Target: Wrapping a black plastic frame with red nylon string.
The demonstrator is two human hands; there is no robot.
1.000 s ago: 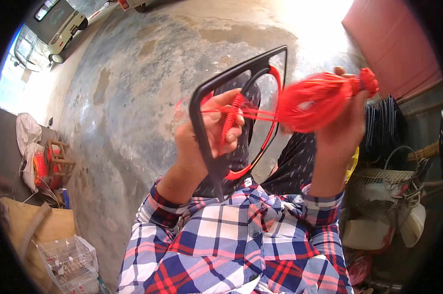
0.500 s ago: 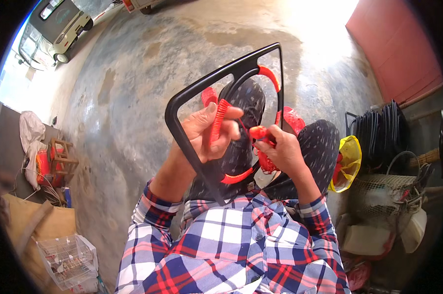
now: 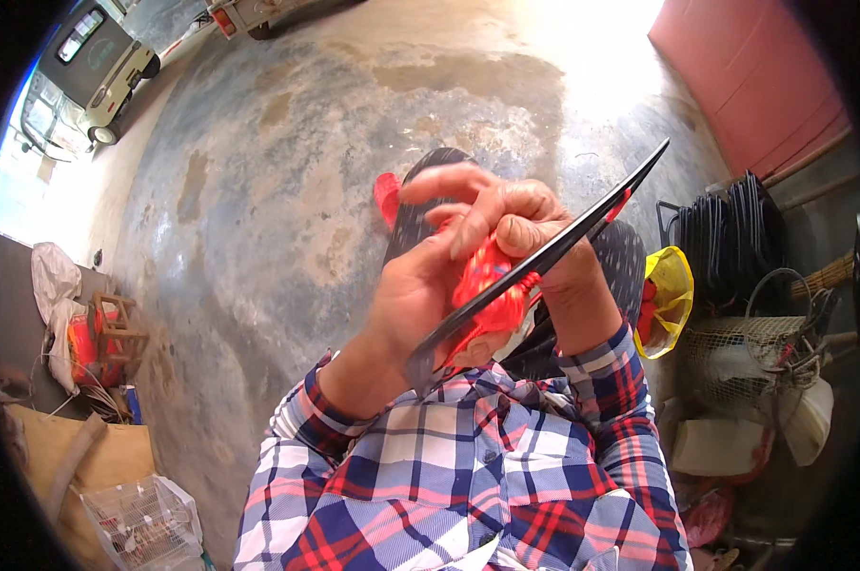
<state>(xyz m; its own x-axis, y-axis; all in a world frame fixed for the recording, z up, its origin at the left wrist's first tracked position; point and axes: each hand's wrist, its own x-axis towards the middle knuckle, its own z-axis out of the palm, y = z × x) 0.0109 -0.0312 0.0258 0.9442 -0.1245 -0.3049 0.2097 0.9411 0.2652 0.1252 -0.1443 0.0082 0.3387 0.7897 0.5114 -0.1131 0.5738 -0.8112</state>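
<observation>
A black angular frame (image 3: 568,231) with red-wrapped parts is turned nearly edge-on, slanting across my lap from lower left to upper right. Between my hands, partly behind the frame, is a lumpy bundle of red cord (image 3: 487,297). My left hand (image 3: 413,295) is closed about this bundle, its fingertips showing below it. Over its top reaches my right hand (image 3: 530,214), thumb bent against the red cord and other fingers stretching leftward, smeared by motion. The frame passes in front of the right wrist. The wrapped bar inside the frame is mostly hidden.
At my right are a yellow-rimmed bag (image 3: 675,303), a stack of black frames (image 3: 730,228) and a wire mesh basket (image 3: 739,357). Along the left stand a small wooden stool (image 3: 116,328) and a white wire cage (image 3: 144,519). A small vehicle (image 3: 92,71) is parked far left.
The black frame has swung from nearly face-on to edge-on, tipping to the right. My right hand has moved up and left, over my left hand. The red bundle now sits between both hands.
</observation>
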